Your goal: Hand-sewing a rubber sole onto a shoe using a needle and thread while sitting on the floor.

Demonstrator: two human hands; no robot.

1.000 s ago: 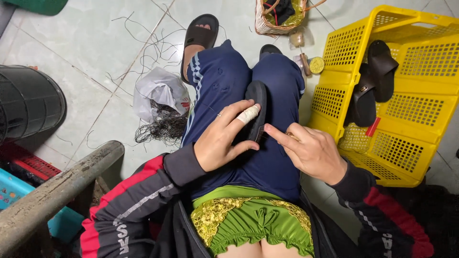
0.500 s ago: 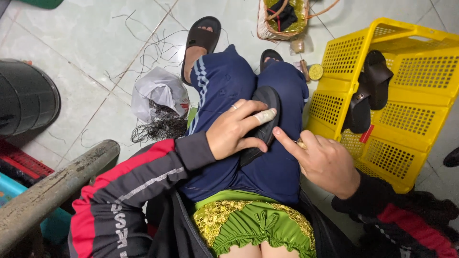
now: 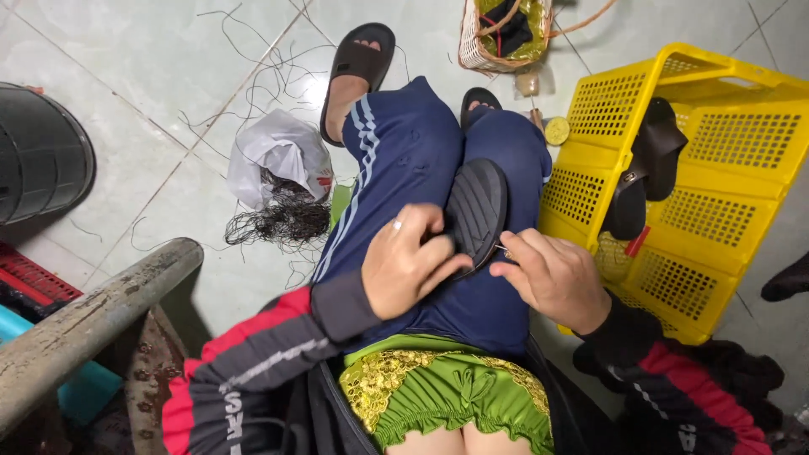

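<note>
The black shoe sole [image 3: 477, 211] lies tread-up on the person's right thigh, on the blue trousers [image 3: 421, 194], just past the centre of the view toward one o'clock. The risk, as I judge it, sits at its near edge: the right hand [image 3: 552, 278] pinches something thin and metallic there, probably a needle, though it is too small to be sure, and the left hand's fingertips [image 3: 451, 261] lie close to that same spot, so a slip could prick a finger or the thigh under the cloth. The sole rests on a rounded leg with nothing behind it, and a hard push could send it sliding off toward the yellow plastic crate [image 3: 716, 152] at two o'clock or down to the tiled floor [image 3: 152, 101]. The left hand [image 3: 404, 265] comes in from seven o'clock, palm down, fingers curled over the sole's near end and gripping it against the leg, a ring showing on one finger. The right hand comes in from five o'clock, knuckles up, wrist bent inward, thumb and forefinger closed on the small item at the sole's edge. Loose dark thread [image 3: 282, 219] spills from a white bag [image 3: 282, 156] at ten o'clock, well apart from both hands.
</note>
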